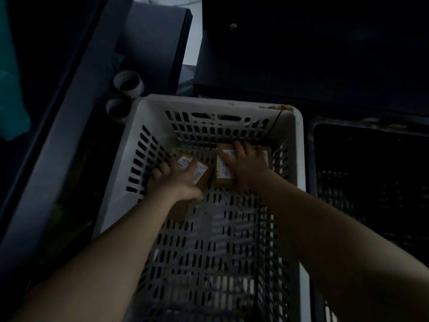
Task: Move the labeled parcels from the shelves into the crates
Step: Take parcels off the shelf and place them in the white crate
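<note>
White crate (pixel 209 101): slotted plastic, middle of view, handle slot in its far wall. Holds two brown parcels, both at the far end of its floor; the near end is bare slotted floor.
Left parcel (pixel 201 171): brown, white label on top, lies at an angle near the crate's left wall.
Right parcel (pixel 224 173): brown, white label with a yellow strip, lies flat just beside the left parcel, close to the far right corner.
Left hand (pixel 176 180): reaches into the crate; fingers (pixel 159 173) curl over the left parcel's far left edge, thumb lies across the label, so it grips the parcel.
Right hand (pixel 247 165): lies on top of the right parcel; fingers (pixel 239 146) are spread and fairly straight, reaching the far edge, thumb out to the left. No clear grip shows.
Dark crate (pixel 362 126): slotted, just right of the white crate; its contents are too dark to tell.
Tubes (pixel 127 83): two pale round open ends, just beyond the white crate's far left corner.
Dark box (pixel 301 54): large, far side, beyond both crates.
Rail (pixel 60 145): dark slanted frame along the left.
Light: very dim; the room is mostly lost in shadow.
</note>
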`<move>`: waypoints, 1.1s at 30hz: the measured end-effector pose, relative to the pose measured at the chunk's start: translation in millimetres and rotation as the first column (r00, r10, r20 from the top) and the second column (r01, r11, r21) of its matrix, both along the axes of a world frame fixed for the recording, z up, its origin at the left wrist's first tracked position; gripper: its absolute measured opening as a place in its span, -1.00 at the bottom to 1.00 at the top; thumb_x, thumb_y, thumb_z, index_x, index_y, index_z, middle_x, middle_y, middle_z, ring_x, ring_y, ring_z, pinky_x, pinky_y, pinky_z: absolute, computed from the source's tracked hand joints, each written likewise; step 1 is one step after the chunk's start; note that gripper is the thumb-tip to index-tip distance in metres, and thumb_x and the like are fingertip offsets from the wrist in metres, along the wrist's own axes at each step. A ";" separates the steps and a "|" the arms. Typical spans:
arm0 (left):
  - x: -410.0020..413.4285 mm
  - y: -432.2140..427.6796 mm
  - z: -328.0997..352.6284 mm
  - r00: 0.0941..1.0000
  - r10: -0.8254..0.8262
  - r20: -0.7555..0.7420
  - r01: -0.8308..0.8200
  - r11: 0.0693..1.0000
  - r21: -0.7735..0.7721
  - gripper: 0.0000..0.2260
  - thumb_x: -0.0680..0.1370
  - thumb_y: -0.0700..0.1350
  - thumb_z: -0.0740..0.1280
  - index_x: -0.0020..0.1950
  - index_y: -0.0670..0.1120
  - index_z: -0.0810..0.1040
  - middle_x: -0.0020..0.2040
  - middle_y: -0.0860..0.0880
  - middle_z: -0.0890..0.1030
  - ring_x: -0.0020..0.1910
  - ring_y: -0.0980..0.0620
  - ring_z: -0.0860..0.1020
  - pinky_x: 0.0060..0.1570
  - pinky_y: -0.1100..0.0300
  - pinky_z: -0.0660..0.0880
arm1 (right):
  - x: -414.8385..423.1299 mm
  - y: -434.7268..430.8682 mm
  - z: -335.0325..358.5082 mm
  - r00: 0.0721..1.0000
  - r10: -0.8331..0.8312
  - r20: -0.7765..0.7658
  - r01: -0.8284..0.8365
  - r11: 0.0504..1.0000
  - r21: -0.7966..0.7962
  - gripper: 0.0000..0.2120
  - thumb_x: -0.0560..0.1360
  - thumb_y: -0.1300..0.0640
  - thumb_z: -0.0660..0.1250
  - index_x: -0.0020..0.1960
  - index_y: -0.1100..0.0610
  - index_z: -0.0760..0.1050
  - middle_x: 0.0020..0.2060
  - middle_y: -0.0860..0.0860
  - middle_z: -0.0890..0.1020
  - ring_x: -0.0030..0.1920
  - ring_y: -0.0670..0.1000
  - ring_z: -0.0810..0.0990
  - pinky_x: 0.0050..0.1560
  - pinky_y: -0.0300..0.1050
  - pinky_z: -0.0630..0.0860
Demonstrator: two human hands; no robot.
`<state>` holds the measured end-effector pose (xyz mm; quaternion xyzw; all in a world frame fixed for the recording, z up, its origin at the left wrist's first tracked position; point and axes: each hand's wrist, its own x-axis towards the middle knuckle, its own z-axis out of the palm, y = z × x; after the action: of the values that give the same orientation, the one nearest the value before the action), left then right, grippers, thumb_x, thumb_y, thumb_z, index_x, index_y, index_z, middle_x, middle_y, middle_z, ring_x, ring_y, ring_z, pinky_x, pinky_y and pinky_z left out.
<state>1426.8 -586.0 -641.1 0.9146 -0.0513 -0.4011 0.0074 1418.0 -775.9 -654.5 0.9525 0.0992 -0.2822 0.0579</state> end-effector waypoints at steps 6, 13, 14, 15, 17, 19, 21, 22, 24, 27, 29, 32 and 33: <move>23.8 -17.3 15.3 0.987 -0.122 -0.106 0.133 0.986 0.100 -0.11 0.32 0.26 0.38 0.52 0.22 -0.06 0.55 -0.14 -0.12 0.45 -0.30 -0.02 0.37 -0.16 0.08 | -0.7 2.8 -22.1 0.981 -0.190 -0.041 0.192 0.980 0.048 -0.13 0.50 -0.17 0.31 0.56 -0.16 -0.23 0.55 0.19 -0.15 0.54 0.25 -0.16 0.45 0.35 -0.06; 11.5 -10.4 40.2 0.967 -0.247 -0.059 0.249 0.968 0.022 -0.12 0.35 0.19 0.39 0.51 0.21 -0.09 0.52 -0.15 -0.04 0.42 -0.27 0.02 0.33 -0.09 0.09 | -2.9 9.4 -5.3 0.960 -0.223 -0.171 0.262 0.929 0.261 -0.14 0.51 -0.07 0.35 0.58 -0.07 -0.16 0.57 0.10 -0.16 0.54 0.22 -0.17 0.46 0.31 -0.04; 8.9 -9.0 45.7 0.958 -0.281 -0.052 0.280 0.960 -0.010 -0.12 0.36 0.18 0.39 0.51 0.22 -0.09 0.52 -0.13 -0.05 0.42 -0.26 0.02 0.34 -0.09 0.08 | -3.0 14.9 1.3 0.971 -0.170 -0.166 0.218 0.916 0.336 -0.06 0.47 -0.07 0.41 0.58 -0.07 -0.18 0.57 0.10 -0.16 0.54 0.22 -0.16 0.45 0.34 0.00; 6.4 -6.9 51.3 0.944 -0.326 -0.052 0.323 0.945 -0.045 -0.13 0.36 0.16 0.40 0.51 0.23 -0.09 0.52 -0.11 -0.08 0.43 -0.24 0.00 0.36 -0.09 0.07 | -3.1 20.4 7.5 0.983 -0.091 -0.162 0.148 0.911 0.386 0.04 0.41 -0.07 0.47 0.57 -0.07 -0.22 0.57 0.09 -0.17 0.54 0.22 -0.17 0.43 0.36 0.03; 1.9 0.9 62.9 0.908 -0.416 -0.049 0.410 0.906 -0.104 -0.15 0.35 0.13 0.41 0.49 0.25 -0.04 0.52 -0.03 -0.14 0.43 -0.21 -0.02 0.37 -0.07 0.05 | -5.6 28.5 17.6 0.982 0.053 -0.182 0.031 0.902 0.430 0.23 0.29 -0.09 0.56 0.55 -0.07 -0.33 0.56 0.04 -0.22 0.54 0.18 -0.23 0.41 0.40 0.00; -2.1 11.0 73.4 0.891 -0.452 -0.033 0.443 0.884 -0.151 -0.20 0.32 0.11 0.43 0.43 0.27 0.04 0.48 0.05 -0.11 0.40 -0.16 0.02 0.36 -0.03 0.06 | -9.9 32.2 24.7 0.968 0.090 -0.234 0.031 0.883 0.468 0.31 0.24 -0.14 0.58 0.51 -0.10 -0.43 0.55 -0.04 -0.27 0.54 0.13 -0.27 0.43 0.41 -0.07; -7.6 19.0 81.3 0.885 -0.465 -0.010 0.456 0.871 -0.180 -0.25 0.30 0.09 0.43 0.38 0.25 0.10 0.42 0.08 -0.05 0.37 -0.13 0.04 0.34 -0.01 0.08 | -14.6 34.9 30.8 0.962 0.101 -0.253 0.028 0.887 0.461 0.33 0.23 -0.20 0.57 0.49 -0.12 -0.47 0.56 -0.05 -0.26 0.55 0.12 -0.25 0.44 0.41 -0.12; -10.7 21.3 84.1 0.881 -0.474 0.000 0.465 0.865 -0.189 -0.26 0.30 0.08 0.44 0.36 0.23 0.11 0.40 0.08 -0.02 0.36 -0.12 0.05 0.32 0.00 0.08 | -16.6 36.1 34.1 0.963 0.121 -0.241 -0.003 0.898 0.439 0.32 0.23 -0.23 0.55 0.50 -0.11 -0.46 0.56 -0.02 -0.21 0.55 0.13 -0.21 0.45 0.38 -0.14; -15.9 23.2 86.1 0.875 -0.483 0.022 0.477 0.854 -0.208 -0.28 0.31 0.06 0.44 0.36 0.20 0.13 0.37 0.06 0.02 0.36 -0.10 0.05 0.30 0.03 0.08 | -18.7 38.3 38.9 0.968 0.170 -0.187 -0.084 0.914 0.396 0.27 0.23 -0.24 0.54 0.54 -0.08 -0.36 0.53 0.09 -0.04 0.52 0.19 -0.06 0.48 0.28 -0.10; -16.8 26.0 83.3 0.894 -0.431 0.121 0.448 0.868 -0.216 -0.28 0.35 0.03 0.43 0.41 0.19 0.13 0.41 0.01 0.05 0.41 -0.07 0.00 0.38 -0.01 -0.01 | -19.3 41.5 39.9 0.994 0.109 -0.031 -0.090 0.923 0.375 0.18 0.23 -0.18 0.54 0.56 -0.04 -0.19 0.40 0.18 0.16 0.42 0.26 0.12 0.43 0.14 0.11; -13.1 27.2 79.4 0.916 -0.333 0.223 0.381 0.896 -0.229 -0.30 0.42 0.03 0.40 0.47 0.14 0.12 0.46 -0.01 0.05 0.46 -0.09 -0.05 0.45 -0.06 -0.10 | -16.9 46.1 34.5 0.999 -0.019 0.038 0.003 0.921 0.390 0.15 0.25 -0.19 0.52 0.57 -0.02 -0.17 0.39 0.19 0.16 0.40 0.28 0.14 0.41 0.14 0.17; -8.0 27.6 67.9 0.908 -0.168 0.383 0.268 0.937 -0.225 -0.43 0.52 -0.02 0.31 0.49 -0.01 0.20 0.47 -0.08 0.16 0.45 -0.10 0.10 0.42 0.02 0.13 | -11.8 63.3 17.6 0.986 -0.136 0.098 0.094 0.932 0.349 0.15 0.28 -0.24 0.49 0.57 0.02 -0.19 0.42 0.23 0.13 0.41 0.30 0.12 0.43 0.18 0.09; -8.1 27.6 61.2 0.910 -0.125 0.396 0.224 0.951 -0.214 -0.47 0.54 -0.07 0.28 0.49 -0.05 0.21 0.46 -0.10 0.19 0.43 -0.11 0.14 0.38 0.03 0.20 | -9.8 70.3 8.8 0.980 -0.150 0.130 0.102 0.943 0.316 0.14 0.29 -0.24 0.48 0.57 0.03 -0.19 0.43 0.24 0.12 0.43 0.31 0.09 0.45 0.19 0.04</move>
<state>1418.7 -558.5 -579.9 0.9576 -0.1850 -0.2066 0.0786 1408.2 -705.6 -645.7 0.9729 0.0760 -0.1929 -0.1021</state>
